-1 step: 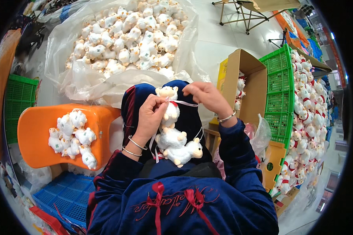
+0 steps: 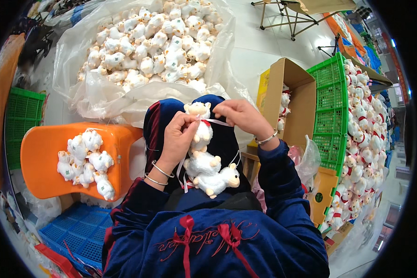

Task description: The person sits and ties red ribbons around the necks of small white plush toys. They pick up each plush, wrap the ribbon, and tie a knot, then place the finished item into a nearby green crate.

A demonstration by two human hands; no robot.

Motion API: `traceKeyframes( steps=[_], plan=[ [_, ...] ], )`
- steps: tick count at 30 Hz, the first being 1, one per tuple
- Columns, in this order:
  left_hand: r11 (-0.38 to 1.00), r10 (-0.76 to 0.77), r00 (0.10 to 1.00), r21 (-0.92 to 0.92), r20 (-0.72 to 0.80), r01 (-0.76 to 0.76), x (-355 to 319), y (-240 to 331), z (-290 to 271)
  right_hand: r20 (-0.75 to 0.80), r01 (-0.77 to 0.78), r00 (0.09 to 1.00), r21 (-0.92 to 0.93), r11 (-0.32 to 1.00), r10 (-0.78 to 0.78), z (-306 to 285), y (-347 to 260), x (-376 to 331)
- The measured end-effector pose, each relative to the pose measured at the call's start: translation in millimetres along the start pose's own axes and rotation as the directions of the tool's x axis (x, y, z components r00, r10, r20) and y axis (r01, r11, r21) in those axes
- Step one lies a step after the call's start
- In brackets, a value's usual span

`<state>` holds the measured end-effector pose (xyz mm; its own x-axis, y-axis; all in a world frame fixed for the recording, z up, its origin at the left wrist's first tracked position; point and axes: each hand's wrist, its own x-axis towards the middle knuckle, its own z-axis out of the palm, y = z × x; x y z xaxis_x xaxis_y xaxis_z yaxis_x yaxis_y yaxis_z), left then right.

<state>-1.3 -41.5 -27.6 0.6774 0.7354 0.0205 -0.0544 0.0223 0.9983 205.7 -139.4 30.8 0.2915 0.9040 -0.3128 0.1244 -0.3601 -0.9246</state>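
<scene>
On my lap a white plush sheep point(image 2: 203, 134) lies with its cream head away from me and a bit of red at its neck. My left hand point(image 2: 180, 132) is closed at that neck, thumb and finger pinching a narrow pale ribbon point(image 2: 217, 122). The ribbon stretches right to my right hand point(image 2: 241, 116), whose fingers are curled and closed around its end, partly hidden. Nearer my body rests a second plush sheep point(image 2: 215, 178) on its side, with a thin loop at its back. Another ribbon strand point(image 2: 185, 183) hangs beside it.
An orange stool point(image 2: 37, 157) at left bears several plush sheep point(image 2: 85, 162). Ahead, a large clear plastic bag point(image 2: 78, 65) is heaped with more. At right stand a cardboard box point(image 2: 301, 102) and a green crate point(image 2: 326, 116), with red-scarfed plush toys point(image 2: 361, 139) beyond. A blue crate point(image 2: 78, 231) sits low left.
My right hand has shifted slightly left and down, closer to the sheep's head. The left hand and both plush sheep stay in place.
</scene>
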Motion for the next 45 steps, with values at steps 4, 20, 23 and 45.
traceKeyframes(
  steps=[4, 20, 23, 45],
  plan=[
    [1.0, -0.018, 1.0, -0.011, -0.008, 0.018, 0.9, -1.0, -1.6, 0.292, -0.127, 0.944, -0.097, 0.987, 0.15, -1.7, -8.3, 6.3],
    [0.998, -0.069, 0.996, 0.003, 0.062, 0.069, 11.7, 9.3, -10.2, 0.12, -0.094, 0.991, 0.269, 0.959, 0.063, 26.8, 3.1, 5.2],
    [0.998, -0.067, 0.996, -0.008, 0.062, 0.067, 11.2, 8.2, -11.2, 0.021, 0.005, 1.0, 0.277, 0.961, -0.011, 39.7, 1.1, 7.2],
    [0.998, -0.067, 0.988, 0.011, 0.138, 0.067, 16.0, 9.2, -16.5, -0.037, 0.107, 0.992, -0.205, 0.973, -0.117, 39.6, -17.7, 8.3]
  ],
)
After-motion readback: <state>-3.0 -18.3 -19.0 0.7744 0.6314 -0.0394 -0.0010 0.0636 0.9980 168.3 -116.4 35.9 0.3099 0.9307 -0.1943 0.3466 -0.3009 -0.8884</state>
